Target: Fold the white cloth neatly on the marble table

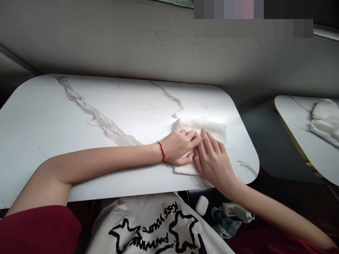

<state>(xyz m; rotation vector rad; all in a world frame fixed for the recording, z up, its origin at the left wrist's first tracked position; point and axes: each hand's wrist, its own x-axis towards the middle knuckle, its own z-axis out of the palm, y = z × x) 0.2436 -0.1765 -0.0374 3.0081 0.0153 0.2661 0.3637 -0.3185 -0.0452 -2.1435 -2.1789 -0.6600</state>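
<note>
Two hands, my left hand (180, 146) and right hand (215, 160), meet; the cloth (215, 127) lies under them on the table (127, 106). I can't tell if they pinch it. It looks soft and light, best held by its edges.

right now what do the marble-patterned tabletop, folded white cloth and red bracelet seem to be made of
Marble-patterned tabletop: stone or printed laminate, unclear which; smooth, softly glossy where light catches it. Folded white cloth: probably cotton or a similar soft fabric, matte, with rounded fold edges. Red bracelet: likely braided cord, by its thin, wavy outline; finish too small to judge.
</note>
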